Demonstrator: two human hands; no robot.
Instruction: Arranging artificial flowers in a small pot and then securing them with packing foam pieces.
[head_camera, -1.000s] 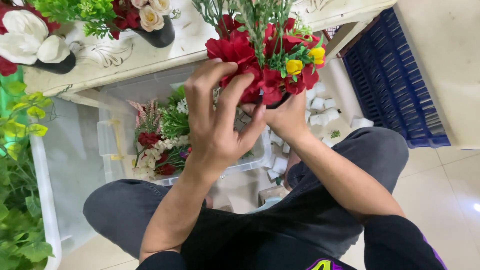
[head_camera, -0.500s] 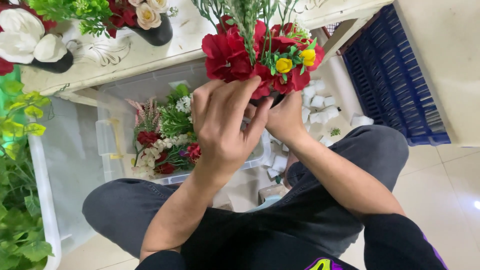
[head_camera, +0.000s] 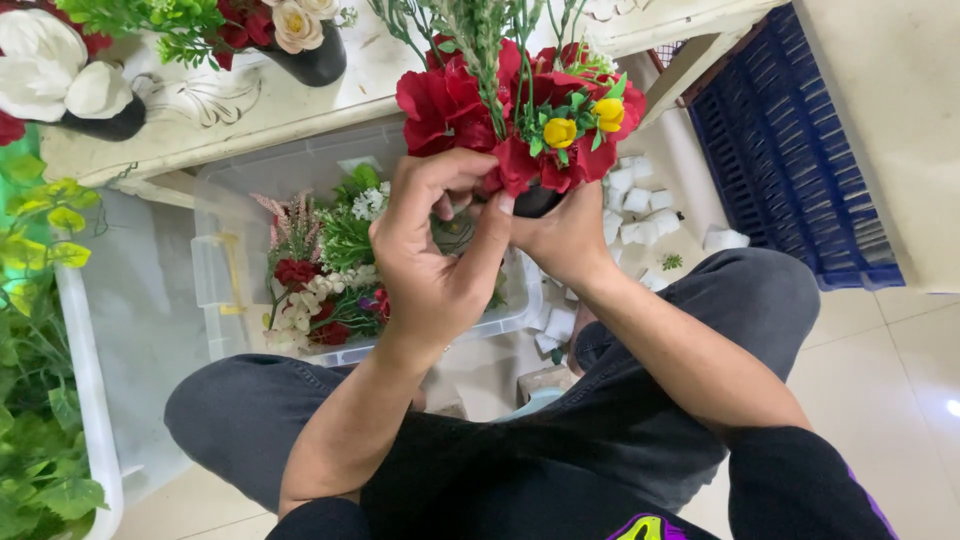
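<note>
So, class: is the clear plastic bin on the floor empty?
No: the clear bin holds loose artificial flowers and greenery.

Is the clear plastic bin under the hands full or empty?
Partly filled: the clear bin holds loose artificial flowers on one side, while its left part shows bare bottom.

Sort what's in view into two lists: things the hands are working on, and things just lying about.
In hand:
- left hand, fingers at the flowers' base
- right hand, holding the dark pot
- red and yellow flower arrangement

Lying about:
- clear bin of loose flowers
- white foam blocks
- blue crate
- finished arrangements on the white table
</note>
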